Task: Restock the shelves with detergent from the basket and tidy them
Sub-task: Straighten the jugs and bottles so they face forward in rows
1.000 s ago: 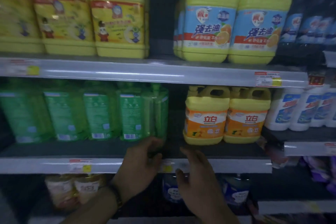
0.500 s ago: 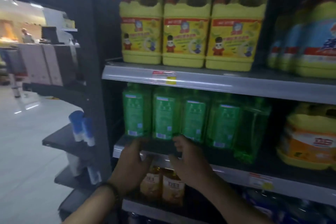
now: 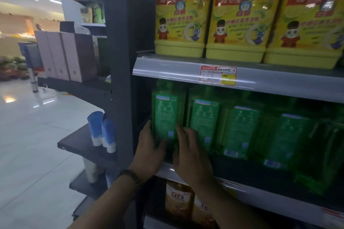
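Observation:
Several green detergent bottles stand in a row on the middle shelf (image 3: 242, 186). Both hands hold the leftmost green bottle (image 3: 165, 115) near its base. My left hand (image 3: 149, 152) wraps its left side and bottom. My right hand (image 3: 189, 154) presses its right side, fingers between it and the second green bottle (image 3: 203, 119). The bottle stands upright at the shelf's left end. No basket is in view.
Yellow detergent jugs (image 3: 183, 18) fill the upper shelf (image 3: 167, 67). Amber bottles (image 3: 178, 199) sit on the shelf below. A dark upright post (image 3: 122, 61) borders the left; beyond it side shelves hold blue-white tubes (image 3: 101, 132) and brown boxes (image 3: 74, 55). Shiny floor lies left.
My view swung left along the shelf. Both hands moved left from the shelf edge and rose onto the leftmost green bottle, closing around it.

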`<action>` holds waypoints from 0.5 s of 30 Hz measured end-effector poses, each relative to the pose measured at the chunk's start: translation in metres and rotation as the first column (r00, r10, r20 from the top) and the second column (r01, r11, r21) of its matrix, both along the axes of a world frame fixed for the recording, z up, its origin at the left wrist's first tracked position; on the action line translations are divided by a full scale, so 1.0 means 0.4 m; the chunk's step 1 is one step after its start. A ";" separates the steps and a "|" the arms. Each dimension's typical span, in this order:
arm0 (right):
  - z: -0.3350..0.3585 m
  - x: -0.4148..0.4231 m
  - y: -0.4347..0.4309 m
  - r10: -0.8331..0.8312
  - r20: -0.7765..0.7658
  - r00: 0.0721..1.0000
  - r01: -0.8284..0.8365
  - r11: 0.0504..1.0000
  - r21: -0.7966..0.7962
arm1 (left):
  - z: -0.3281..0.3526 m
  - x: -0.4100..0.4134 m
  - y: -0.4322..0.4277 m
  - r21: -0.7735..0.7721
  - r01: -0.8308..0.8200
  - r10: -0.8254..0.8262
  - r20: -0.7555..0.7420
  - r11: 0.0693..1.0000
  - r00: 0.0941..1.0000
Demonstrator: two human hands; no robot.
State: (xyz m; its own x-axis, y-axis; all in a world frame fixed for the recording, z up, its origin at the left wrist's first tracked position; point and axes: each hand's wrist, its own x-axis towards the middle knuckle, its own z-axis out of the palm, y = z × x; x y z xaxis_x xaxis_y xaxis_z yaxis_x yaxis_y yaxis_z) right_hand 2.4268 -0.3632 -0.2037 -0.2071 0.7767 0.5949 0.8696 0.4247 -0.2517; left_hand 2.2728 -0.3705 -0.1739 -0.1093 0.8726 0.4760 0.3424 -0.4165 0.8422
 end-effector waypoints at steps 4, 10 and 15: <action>-0.024 -0.002 0.017 -0.024 0.014 1.000 0.024 1.000 0.009 | 0.019 0.000 0.038 -0.086 0.084 -0.074 0.111 0.993 0.991; -0.034 -0.007 0.016 -0.067 0.011 0.998 0.067 0.998 0.006 | 0.022 -0.004 0.084 -0.227 0.146 -0.093 0.230 0.963 0.969; -0.031 0.002 0.022 -0.100 0.058 0.993 0.099 0.995 0.020 | 0.007 -0.008 0.075 -0.170 0.150 -0.119 0.177 0.974 0.977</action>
